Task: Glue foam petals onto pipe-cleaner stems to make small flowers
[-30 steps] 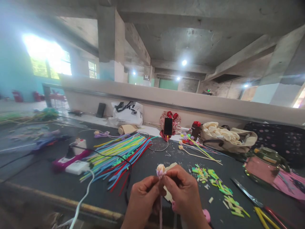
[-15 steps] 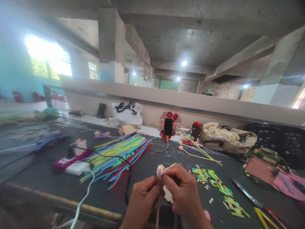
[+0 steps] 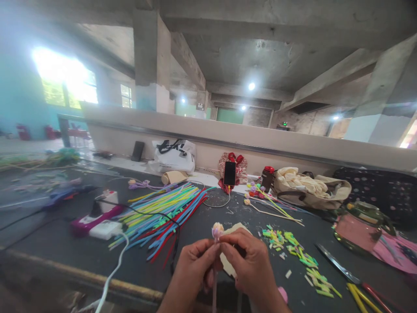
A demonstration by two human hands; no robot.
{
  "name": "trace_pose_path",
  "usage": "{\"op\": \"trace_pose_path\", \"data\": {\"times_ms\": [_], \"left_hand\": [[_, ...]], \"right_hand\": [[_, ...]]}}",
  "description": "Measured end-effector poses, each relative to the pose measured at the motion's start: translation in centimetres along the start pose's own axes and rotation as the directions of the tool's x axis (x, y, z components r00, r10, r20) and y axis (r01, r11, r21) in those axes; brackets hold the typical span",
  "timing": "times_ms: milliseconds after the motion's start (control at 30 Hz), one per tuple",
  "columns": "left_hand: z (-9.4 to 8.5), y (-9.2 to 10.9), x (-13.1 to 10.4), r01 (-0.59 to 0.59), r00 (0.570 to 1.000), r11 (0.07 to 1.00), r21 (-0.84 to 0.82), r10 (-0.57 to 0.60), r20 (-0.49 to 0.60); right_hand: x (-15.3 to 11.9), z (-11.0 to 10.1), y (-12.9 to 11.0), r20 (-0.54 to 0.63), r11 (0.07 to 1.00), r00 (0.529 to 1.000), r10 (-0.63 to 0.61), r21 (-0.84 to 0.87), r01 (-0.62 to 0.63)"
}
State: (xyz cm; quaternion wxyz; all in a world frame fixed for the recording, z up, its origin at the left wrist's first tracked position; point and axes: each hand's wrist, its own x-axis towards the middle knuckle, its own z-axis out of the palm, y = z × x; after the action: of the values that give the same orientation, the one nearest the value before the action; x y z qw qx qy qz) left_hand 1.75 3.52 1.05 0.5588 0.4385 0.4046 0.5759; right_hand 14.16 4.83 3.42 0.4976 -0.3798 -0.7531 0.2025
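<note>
Both hands are closed at the neck of a small pipe-cleaner flower, whose cream and lilac head stands upright above the fingertips. My left hand pinches the stem just under the head, and the pale stem hangs below it. The thumb and fingers of my right hand are pinched together at the same spot, touching the stem from the right. Behind my right hand lies a beige torn-edged piece, partly covered by it.
A bundle of coloured pipe cleaners lies left of centre, near a purple-and-white power strip. To the right are short cut pieces, scissors and a bottle. Finished-looking flowers and a phone stand farther back.
My right fingers have slid from the flower head down to the stem just beneath it. The head now shows more fully, and my left hand has shifted slightly.
</note>
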Motion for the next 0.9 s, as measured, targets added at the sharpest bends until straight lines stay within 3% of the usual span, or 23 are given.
{"op": "trace_pose_path", "data": {"times_ms": [233, 367, 467, 600, 733, 900], "left_hand": [[-0.5, 0.5, 0.0, 0.202, 0.979, 0.958, -0.204, -0.189, 0.080], [-0.7, 0.4, 0.1, 0.259, 0.966, 0.923, -0.284, -0.245, 0.086], [-0.7, 0.5, 0.0, 0.282, 0.959, 0.913, -0.294, -0.264, 0.102], [-0.3, 0.6, -0.5, 0.205, 0.979, 0.959, -0.196, -0.202, 0.035], [-0.1, 0.0, -0.4, 0.104, 0.995, 0.992, -0.074, -0.103, 0.011], [-0.6, -0.7, -0.1, 0.092, 0.994, 0.988, 0.122, -0.099, 0.050]], "right_hand": [[-0.3, -0.5, 0.2, -0.040, 0.993, 0.993, 0.112, 0.047, -0.110], [-0.4, -0.7, 1.2, -0.086, 0.986, 0.985, 0.147, 0.088, -0.139], [-0.4, -0.8, 1.9, -0.059, 0.949, 0.967, 0.249, 0.214, -0.231], [-0.3, -0.7, 1.9, -0.028, 0.859, 0.936, 0.352, 0.406, -0.311], [-0.1, 0.0, 0.9, 0.032, 0.821, 0.961, 0.274, 0.512, -0.251], [-0.1, 0.6, 0.5, 0.067, 0.826, 0.963, 0.260, 0.502, -0.258]]}}
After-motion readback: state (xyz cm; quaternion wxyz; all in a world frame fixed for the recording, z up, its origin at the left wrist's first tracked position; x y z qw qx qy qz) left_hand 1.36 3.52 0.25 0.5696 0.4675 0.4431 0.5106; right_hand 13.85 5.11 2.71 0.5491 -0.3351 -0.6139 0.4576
